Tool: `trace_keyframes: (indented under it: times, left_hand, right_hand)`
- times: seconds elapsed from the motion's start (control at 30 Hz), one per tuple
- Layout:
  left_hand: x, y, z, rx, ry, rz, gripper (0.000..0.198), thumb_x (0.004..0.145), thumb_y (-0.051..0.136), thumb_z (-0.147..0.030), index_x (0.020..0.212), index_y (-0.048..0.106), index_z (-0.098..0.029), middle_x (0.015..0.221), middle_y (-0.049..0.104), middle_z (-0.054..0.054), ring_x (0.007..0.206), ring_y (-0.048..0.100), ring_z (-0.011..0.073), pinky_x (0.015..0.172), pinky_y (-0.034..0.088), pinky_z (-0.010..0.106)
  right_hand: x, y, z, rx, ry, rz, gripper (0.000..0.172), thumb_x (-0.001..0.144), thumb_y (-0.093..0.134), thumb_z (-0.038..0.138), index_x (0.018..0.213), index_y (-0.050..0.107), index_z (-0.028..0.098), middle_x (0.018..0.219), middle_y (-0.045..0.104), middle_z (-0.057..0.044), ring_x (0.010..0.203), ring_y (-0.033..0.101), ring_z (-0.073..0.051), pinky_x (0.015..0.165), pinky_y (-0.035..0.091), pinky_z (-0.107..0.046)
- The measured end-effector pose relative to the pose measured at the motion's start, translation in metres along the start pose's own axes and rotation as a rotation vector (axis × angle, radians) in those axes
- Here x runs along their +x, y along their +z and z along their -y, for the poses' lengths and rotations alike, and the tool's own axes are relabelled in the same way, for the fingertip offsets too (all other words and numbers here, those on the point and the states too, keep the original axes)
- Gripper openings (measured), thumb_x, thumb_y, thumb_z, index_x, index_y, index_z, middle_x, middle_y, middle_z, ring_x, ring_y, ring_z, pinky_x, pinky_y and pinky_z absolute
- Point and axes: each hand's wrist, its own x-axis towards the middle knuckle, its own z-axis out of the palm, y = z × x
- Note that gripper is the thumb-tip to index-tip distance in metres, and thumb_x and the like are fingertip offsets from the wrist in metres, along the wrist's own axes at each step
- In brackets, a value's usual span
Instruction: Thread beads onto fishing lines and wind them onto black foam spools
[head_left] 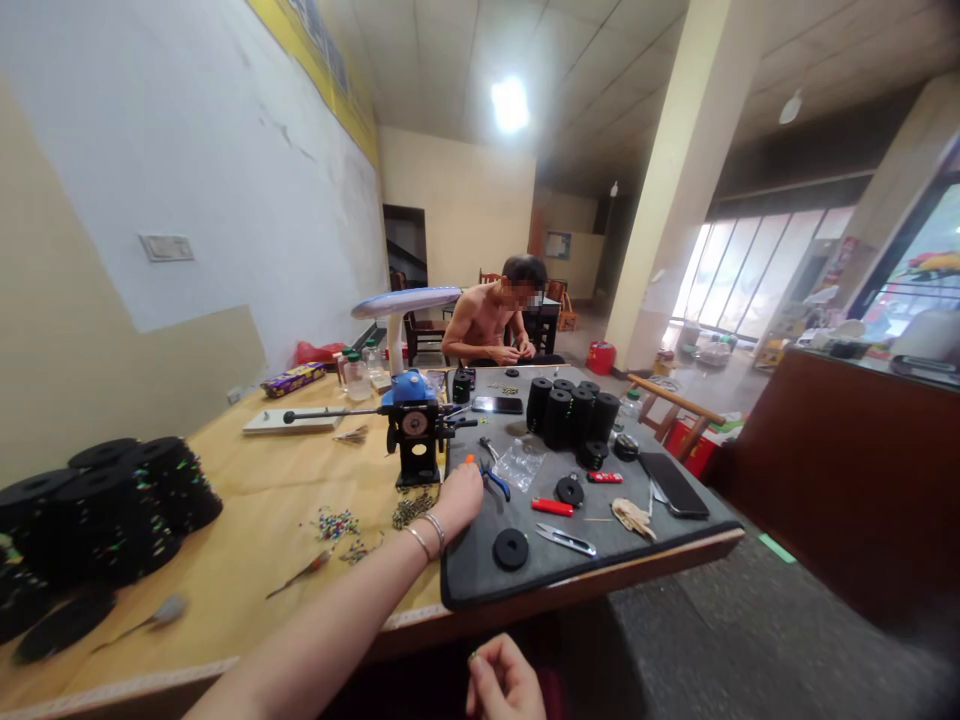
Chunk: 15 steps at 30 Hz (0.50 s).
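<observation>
My left hand point(459, 496), with two bangles at the wrist, reaches over the left edge of the grey mat point(480, 570). Its fingertips point away and are hidden, so its grip does not show. An orange piece point(470, 460) shows just beyond it, and blue-handled pliers point(496, 484) lie beside it. In front of the table edge, my right hand point(507, 682) is closed in a pinch, with a tiny greenish piece point(474, 656) at its fingertips. A black hand-cranked device point(417, 440) stands behind my left hand. Small metal parts point(412, 508) lie near my wrist.
Black foam spools stand stacked at the left point(105, 510) and on the mat point(571, 412). A red lighter point(552, 508), thread snips point(566, 540), a black disc point(511, 549) and a phone point(673, 485) lie on the mat. Across the table sits another person point(491, 320).
</observation>
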Motion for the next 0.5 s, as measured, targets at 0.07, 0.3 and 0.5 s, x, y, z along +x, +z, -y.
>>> trace_keyframes:
  times: [0.07,0.3,0.5]
  left_hand:
    - [-0.007,-0.009,0.007,-0.069,-0.001,-0.016,0.021,0.088,0.055,-0.023,0.104,0.058,-0.010,0.105,0.061,0.012,0.095,0.059,0.0222,0.083,0.047,0.040]
    - [-0.076,-0.047,0.046,-0.413,-0.011,0.019,0.010,0.087,0.038,-0.017,0.086,0.048,-0.017,0.076,0.057,0.003,0.072,0.055,0.0162,0.065,0.042,0.026]
    - [-0.201,-0.036,0.077,-1.136,-0.268,0.269,0.036,0.086,0.038,-0.054,0.076,0.043,-0.020,0.067,0.042,-0.003,0.057,0.037,0.0111,0.049,0.029,0.021]
  right_hand:
    - [-0.002,-0.002,0.008,-0.008,0.043,0.069,0.051,0.066,0.062,0.069,0.066,0.049,0.019,0.039,0.045,0.007,0.035,0.025,-0.005,0.038,0.017,-0.018]
    - [-0.011,0.001,0.036,-0.045,-0.005,0.028,0.039,0.077,0.061,0.055,0.072,0.052,0.018,0.053,0.047,0.005,0.043,0.032,-0.007,0.041,0.022,-0.019]
    - [-0.020,0.011,0.044,-0.145,-0.040,0.091,0.030,0.082,0.059,0.046,0.072,0.053,0.018,0.055,0.049,0.004,0.045,0.037,-0.008,0.042,0.027,-0.019]
